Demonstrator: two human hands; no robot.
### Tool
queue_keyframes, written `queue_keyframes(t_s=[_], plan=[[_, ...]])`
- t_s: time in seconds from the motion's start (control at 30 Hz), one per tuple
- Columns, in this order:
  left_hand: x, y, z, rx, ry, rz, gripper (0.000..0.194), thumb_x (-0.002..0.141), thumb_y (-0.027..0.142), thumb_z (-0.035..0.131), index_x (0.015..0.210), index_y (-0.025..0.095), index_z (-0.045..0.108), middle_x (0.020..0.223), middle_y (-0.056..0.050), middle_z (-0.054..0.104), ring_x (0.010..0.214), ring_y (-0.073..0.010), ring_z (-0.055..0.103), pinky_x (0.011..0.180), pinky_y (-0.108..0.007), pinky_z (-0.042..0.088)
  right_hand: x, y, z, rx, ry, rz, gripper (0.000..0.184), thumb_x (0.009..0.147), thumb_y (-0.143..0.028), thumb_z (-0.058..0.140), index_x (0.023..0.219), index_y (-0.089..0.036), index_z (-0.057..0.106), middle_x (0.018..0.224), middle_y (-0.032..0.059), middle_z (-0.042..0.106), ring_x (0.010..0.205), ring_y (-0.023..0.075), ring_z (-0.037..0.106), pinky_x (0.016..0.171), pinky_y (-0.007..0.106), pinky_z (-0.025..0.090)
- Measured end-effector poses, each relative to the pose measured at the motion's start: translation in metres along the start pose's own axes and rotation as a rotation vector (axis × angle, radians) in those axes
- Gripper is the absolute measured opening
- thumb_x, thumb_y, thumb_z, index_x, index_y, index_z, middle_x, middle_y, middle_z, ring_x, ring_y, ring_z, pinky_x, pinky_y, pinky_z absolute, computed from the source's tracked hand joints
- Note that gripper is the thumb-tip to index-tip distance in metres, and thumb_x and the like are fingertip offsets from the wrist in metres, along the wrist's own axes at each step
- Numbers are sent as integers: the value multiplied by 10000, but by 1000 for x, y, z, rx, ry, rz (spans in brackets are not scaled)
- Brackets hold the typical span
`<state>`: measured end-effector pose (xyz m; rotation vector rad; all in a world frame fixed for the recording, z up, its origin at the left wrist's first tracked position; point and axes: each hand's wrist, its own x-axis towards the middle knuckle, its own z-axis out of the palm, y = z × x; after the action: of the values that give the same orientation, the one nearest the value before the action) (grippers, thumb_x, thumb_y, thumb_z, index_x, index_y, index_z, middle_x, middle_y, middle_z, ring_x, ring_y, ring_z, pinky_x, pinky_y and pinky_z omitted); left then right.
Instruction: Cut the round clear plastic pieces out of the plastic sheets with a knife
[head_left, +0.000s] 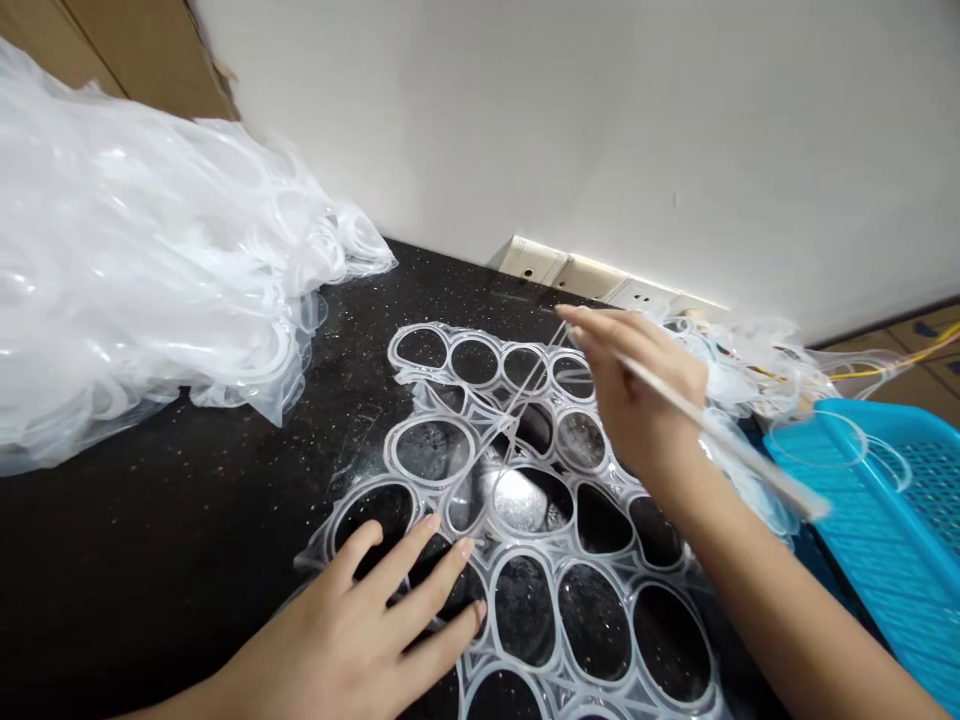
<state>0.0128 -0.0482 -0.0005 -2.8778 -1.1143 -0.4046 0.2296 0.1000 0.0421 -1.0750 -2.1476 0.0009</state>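
A clear plastic sheet [480, 400] punched with rounded holes lies flat on the black counter, its rings forming a net. My left hand [352, 630] rests on it near the front with the fingers spread, holding nothing. Above the sheet's right side, my right hand [637, 400] pinches a long, thin transparent plastic strip [720, 440]. The strip slants across the hand, and its far tip reaches over the sheet's back rings. The hand hides part of the sheet beneath it.
A large heap of similar plastic netting [150, 260] sits on the left of the speckled black counter [172, 520]. More crumpled netting [750, 370] lies behind my right hand. A blue plastic basket [877, 520] stands at the right. Wall sockets [570, 275] line the counter's back edge.
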Motion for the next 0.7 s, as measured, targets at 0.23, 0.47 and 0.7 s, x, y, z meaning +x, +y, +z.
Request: queue_keyframes(t_s=[0.23,0.47,0.7], plan=[[1,2,0,17,2,-20,431,862,605,369,1173,361,542,1266,44,551,1139,-228,477,908,-387,238,10,24,-33,18,131,217,241,894,-332,509,1021,-214,676,823,56,650,652,111,554,575,269,421],[1,1,2,9,41,-40,341,884,543,397,1141,384,556,1240,69,567,1130,-200,488,919,-376,239,-10,39,-49,684,-89,691,300,829,-467,566,994,-237,666,691,20,585,463,62,311,408,235,240],[4,-1,-2,30,8,13,377,878,538,409,1154,334,562,1221,45,584,1110,-223,507,920,-399,231,-25,16,-42,981,-298,842,273,856,-466,513,962,-245,634,522,-55,343,446,66,272,407,198,208]])
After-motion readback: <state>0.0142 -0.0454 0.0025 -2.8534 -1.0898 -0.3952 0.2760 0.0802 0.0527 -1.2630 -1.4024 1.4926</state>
